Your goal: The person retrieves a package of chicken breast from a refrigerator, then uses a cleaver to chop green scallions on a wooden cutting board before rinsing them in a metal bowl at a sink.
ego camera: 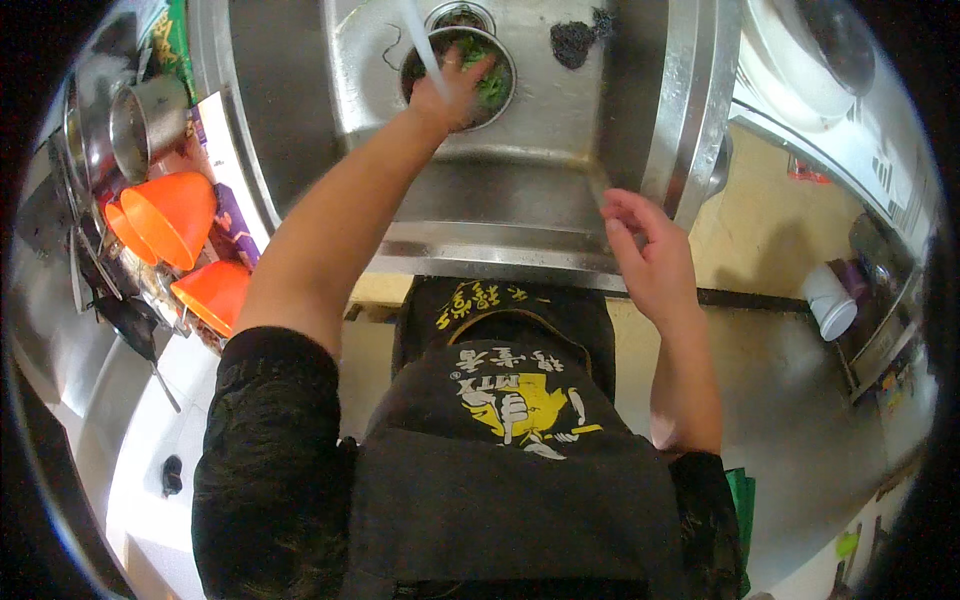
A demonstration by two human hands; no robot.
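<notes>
My left hand [448, 91] is down in a round metal bowl [513, 81] at the far part of a stainless steel sink [540, 139]. Its fingers are spread on leafy greens [491, 81]; blur and the bowl hide whether they grip any. A pale stream of water [424, 45] falls across this hand. My right hand [649, 251] hovers by the sink's near right corner, fingers loosely curved and apart, holding nothing. Beyond the bowl lies the round sink drain [461, 13]. A dark steel-wool scourer [573, 43] rests on the sink floor, right of the bowl.
Orange plastic bowls [171, 217] and metal pots [150, 116] crowd the left side. Stacked white dishes [795, 67] stand at the upper right. A white cup [829, 304] is at the far right. The sink's raised metal rim [495, 251] runs in front of my body.
</notes>
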